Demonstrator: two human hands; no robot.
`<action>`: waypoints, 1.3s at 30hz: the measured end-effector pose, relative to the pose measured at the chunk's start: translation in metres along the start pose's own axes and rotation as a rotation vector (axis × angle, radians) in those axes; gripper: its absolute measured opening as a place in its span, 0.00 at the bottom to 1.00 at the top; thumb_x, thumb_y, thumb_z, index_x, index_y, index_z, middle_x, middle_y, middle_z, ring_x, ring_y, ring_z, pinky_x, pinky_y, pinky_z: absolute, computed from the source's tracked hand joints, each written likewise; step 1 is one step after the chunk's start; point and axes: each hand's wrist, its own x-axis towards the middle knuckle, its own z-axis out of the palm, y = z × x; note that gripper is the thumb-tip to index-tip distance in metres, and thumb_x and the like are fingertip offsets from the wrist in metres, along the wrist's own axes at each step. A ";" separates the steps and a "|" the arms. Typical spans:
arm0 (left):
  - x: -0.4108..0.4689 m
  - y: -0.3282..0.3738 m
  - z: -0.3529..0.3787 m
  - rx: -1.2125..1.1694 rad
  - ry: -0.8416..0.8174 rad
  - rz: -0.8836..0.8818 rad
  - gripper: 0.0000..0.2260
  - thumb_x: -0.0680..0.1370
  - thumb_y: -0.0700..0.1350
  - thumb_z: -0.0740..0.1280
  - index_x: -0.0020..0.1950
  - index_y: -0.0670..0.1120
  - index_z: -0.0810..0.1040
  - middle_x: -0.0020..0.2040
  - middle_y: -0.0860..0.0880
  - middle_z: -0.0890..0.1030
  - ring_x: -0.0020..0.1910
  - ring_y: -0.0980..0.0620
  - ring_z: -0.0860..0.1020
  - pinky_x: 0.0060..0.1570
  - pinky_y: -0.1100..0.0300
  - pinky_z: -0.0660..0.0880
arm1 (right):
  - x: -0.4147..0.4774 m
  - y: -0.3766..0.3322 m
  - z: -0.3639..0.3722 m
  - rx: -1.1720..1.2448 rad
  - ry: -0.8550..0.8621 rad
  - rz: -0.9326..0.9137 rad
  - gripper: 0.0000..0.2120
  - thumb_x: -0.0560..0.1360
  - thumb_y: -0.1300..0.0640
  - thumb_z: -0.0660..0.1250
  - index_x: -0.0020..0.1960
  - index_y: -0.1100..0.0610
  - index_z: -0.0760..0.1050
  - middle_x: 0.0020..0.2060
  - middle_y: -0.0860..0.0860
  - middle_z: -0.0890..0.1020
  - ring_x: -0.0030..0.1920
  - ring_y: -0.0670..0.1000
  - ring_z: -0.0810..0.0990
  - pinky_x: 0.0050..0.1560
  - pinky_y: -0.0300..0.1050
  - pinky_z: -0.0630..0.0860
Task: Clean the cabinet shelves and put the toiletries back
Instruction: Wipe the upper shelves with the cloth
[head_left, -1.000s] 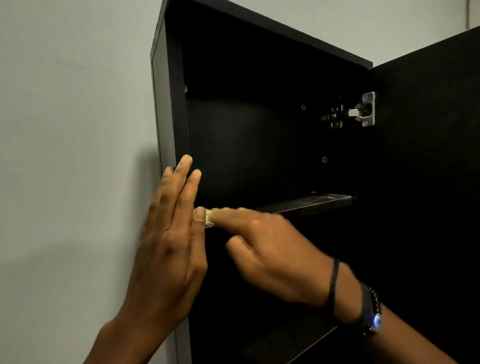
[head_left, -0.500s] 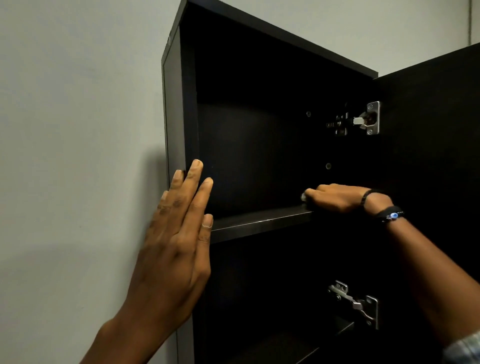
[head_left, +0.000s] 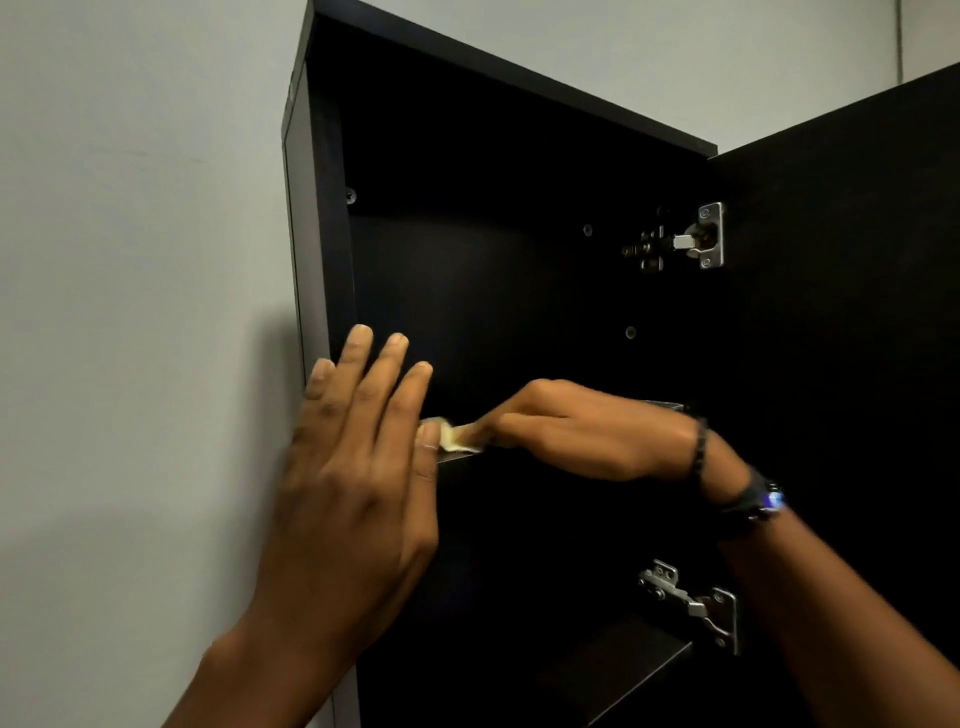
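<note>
A black wall cabinet (head_left: 322, 218) hangs open in front of me, its inside dark and bare of toiletries. My left hand (head_left: 358, 478) lies flat with fingers spread against the cabinet's left front edge. My right hand (head_left: 576, 431) rests on the upper shelf (head_left: 667, 406) and grips a small pale yellow cloth (head_left: 460, 439), pressed on the shelf's front edge beside my left thumb. Most of the shelf is hidden behind my hands. A lower shelf (head_left: 644, 660) shows at the bottom.
The cabinet door (head_left: 852, 312) stands swung open on the right, held by an upper hinge (head_left: 696, 241) and a lower hinge (head_left: 696, 605). A plain grey wall (head_left: 130, 260) fills the left side. My right wrist wears a dark band and a watch (head_left: 763, 501).
My right hand has swept with the cloth from the right end of the upper shelf back to its left end. The left hand has stayed on the cabinet edge.
</note>
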 end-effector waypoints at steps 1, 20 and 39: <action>0.000 0.001 0.002 0.045 -0.036 0.031 0.20 0.80 0.47 0.55 0.69 0.41 0.70 0.73 0.43 0.66 0.76 0.47 0.55 0.73 0.47 0.55 | -0.007 0.016 -0.010 -0.031 0.021 0.091 0.27 0.74 0.38 0.53 0.57 0.57 0.78 0.52 0.54 0.83 0.50 0.50 0.81 0.56 0.50 0.77; 0.074 0.005 0.058 -0.090 -0.518 -0.158 0.16 0.77 0.39 0.57 0.65 0.47 0.68 0.57 0.45 0.75 0.57 0.46 0.72 0.55 0.54 0.70 | -0.022 0.099 -0.049 -0.197 0.069 0.568 0.17 0.80 0.50 0.56 0.51 0.60 0.79 0.49 0.59 0.80 0.44 0.56 0.78 0.41 0.47 0.73; 0.088 -0.001 0.045 -0.442 -0.288 -0.508 0.19 0.80 0.49 0.58 0.70 0.45 0.65 0.67 0.43 0.71 0.66 0.45 0.69 0.66 0.48 0.66 | 0.025 0.091 -0.033 -0.181 -0.018 0.468 0.14 0.79 0.50 0.58 0.47 0.57 0.79 0.49 0.55 0.80 0.43 0.51 0.78 0.42 0.42 0.74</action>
